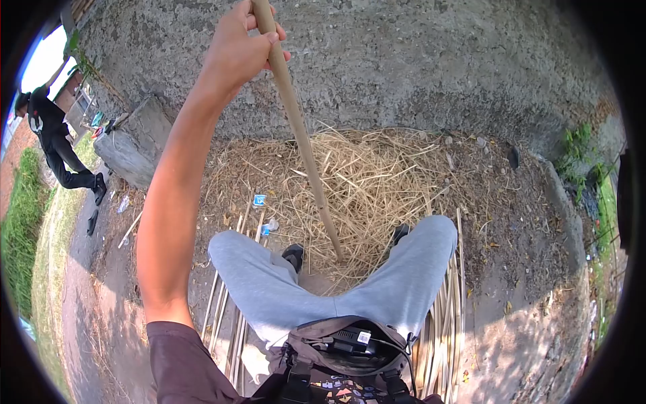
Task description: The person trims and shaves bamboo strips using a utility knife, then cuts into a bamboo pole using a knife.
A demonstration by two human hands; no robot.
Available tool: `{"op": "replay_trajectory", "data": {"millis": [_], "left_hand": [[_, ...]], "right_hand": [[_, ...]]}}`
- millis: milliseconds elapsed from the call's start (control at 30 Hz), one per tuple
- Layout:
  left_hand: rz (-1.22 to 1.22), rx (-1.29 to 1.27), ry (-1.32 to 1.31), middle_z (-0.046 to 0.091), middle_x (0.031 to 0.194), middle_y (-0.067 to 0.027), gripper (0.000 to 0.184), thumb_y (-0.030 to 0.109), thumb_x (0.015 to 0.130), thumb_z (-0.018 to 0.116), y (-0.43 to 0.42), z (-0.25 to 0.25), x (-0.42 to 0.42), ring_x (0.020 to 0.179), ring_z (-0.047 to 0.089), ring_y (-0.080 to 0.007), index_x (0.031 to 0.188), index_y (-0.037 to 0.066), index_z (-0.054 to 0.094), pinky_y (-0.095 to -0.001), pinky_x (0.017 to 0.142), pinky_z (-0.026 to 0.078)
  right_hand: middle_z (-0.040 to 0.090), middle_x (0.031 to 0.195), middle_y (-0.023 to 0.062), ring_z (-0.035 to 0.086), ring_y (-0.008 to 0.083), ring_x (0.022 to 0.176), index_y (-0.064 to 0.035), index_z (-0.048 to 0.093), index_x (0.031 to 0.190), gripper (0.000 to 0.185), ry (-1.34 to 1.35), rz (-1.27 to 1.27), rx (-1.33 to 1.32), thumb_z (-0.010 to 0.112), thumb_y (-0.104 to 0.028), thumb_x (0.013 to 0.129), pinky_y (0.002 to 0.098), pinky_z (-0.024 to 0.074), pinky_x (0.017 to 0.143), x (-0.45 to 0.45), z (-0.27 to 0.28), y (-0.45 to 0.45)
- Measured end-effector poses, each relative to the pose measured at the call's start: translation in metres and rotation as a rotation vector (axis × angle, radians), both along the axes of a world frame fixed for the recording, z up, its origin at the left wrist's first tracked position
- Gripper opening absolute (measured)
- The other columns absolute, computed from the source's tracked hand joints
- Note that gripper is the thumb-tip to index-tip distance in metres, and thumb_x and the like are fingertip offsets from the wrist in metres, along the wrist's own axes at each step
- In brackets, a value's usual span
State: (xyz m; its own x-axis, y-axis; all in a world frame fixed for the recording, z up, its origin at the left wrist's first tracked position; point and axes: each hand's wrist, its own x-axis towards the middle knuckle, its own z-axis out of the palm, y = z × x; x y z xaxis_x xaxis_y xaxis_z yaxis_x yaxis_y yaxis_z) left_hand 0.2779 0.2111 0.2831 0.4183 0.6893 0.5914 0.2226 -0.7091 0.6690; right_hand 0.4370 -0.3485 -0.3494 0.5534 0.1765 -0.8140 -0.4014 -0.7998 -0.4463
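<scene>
My left hand (pixel 243 46) is raised high in front of me, its fingers wrapped round a long light-brown pole (pixel 304 145) that looks like bamboo. The pole leans slightly, its upper end cut off by the top of the view. Its lower end meets the ground among a heap of pale shavings (pixel 377 178) between my feet. My right hand is out of view. My knees in grey trousers (pixel 269 286) are spread on either side of the pole's foot.
A rough grey wall (pixel 404 74) rises close ahead. Split strips (pixel 441 337) lie beside and under my legs. Small blue-and-white wrappers (pixel 260 200) litter the ground. At far left, a person in dark clothes (pixel 54 135) stands near a concrete block (pixel 131 151). An open bag (pixel 353 343) sits at my waist.
</scene>
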Motion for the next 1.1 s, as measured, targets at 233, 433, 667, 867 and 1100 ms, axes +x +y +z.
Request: {"op": "replay_trajectory", "data": {"millis": [233, 433, 667, 867, 1100], "left_hand": [[0.039, 0.004, 0.002, 0.062, 0.100, -0.0123, 0.037, -0.003, 0.094, 0.049, -0.007, 0.001, 0.003, 0.083, 0.071, -0.0248, 0.130, -0.003, 0.041, -0.0370, 0.072, 0.060], [0.014, 0.003, -0.014, 0.062, 0.101, -0.0129, 0.038, -0.004, 0.094, 0.049, 0.000, 0.002, 0.002, 0.082, 0.071, -0.0243, 0.131, -0.003, 0.041, -0.0356, 0.070, 0.061], [-0.030, -0.007, -0.026, 0.063, 0.103, -0.0131, 0.037, -0.004, 0.094, 0.050, -0.002, 0.003, 0.009, 0.082, 0.071, -0.0239, 0.130, -0.003, 0.041, -0.0348, 0.069, 0.061], [-0.069, -0.003, -0.015, 0.063, 0.104, -0.0125, 0.035, -0.005, 0.093, 0.052, -0.005, 0.005, 0.026, 0.083, 0.070, -0.0228, 0.127, -0.001, 0.044, -0.0331, 0.066, 0.059], [0.130, 0.152, 0.075, 0.065, 0.100, -0.0158, 0.033, 0.003, 0.080, 0.066, 0.015, 0.009, 0.041, 0.090, 0.066, -0.0277, 0.111, -0.002, 0.057, -0.0392, 0.081, 0.053]], "right_hand": [[0.066, 0.078, 0.0155, 0.065, 0.0291, 0.062, 0.0021, 0.061, 0.093, 0.016, -0.005, -0.012, 0.004, 0.059, -0.003, 0.078, 0.0402, 0.0539, 0.061, -0.003, 0.004, -0.001], [0.066, 0.075, 0.0143, 0.065, 0.0275, 0.058, 0.0027, 0.060, 0.093, 0.015, -0.034, -0.035, 0.022, 0.056, 0.000, 0.079, 0.0395, 0.0538, 0.059, -0.008, 0.013, 0.004], [0.066, 0.073, 0.0128, 0.065, 0.0256, 0.053, 0.0034, 0.059, 0.092, 0.014, -0.536, -0.188, 0.280, 0.054, 0.004, 0.080, 0.0387, 0.0537, 0.056, 0.024, 0.106, 0.048], [0.067, 0.072, 0.0087, 0.048, 0.0129, 0.046, 0.0004, 0.055, 0.128, 0.035, -1.161, -0.011, 0.616, 0.054, -0.014, 0.096, 0.0325, 0.0386, 0.045, 0.100, 0.292, 0.160], [0.058, 0.065, 0.0068, 0.051, 0.0132, 0.049, 0.0017, 0.059, 0.116, 0.022, -0.741, 0.508, 1.110, 0.049, -0.010, 0.100, 0.0294, 0.0406, 0.047, 0.015, 0.508, 0.285]]}}
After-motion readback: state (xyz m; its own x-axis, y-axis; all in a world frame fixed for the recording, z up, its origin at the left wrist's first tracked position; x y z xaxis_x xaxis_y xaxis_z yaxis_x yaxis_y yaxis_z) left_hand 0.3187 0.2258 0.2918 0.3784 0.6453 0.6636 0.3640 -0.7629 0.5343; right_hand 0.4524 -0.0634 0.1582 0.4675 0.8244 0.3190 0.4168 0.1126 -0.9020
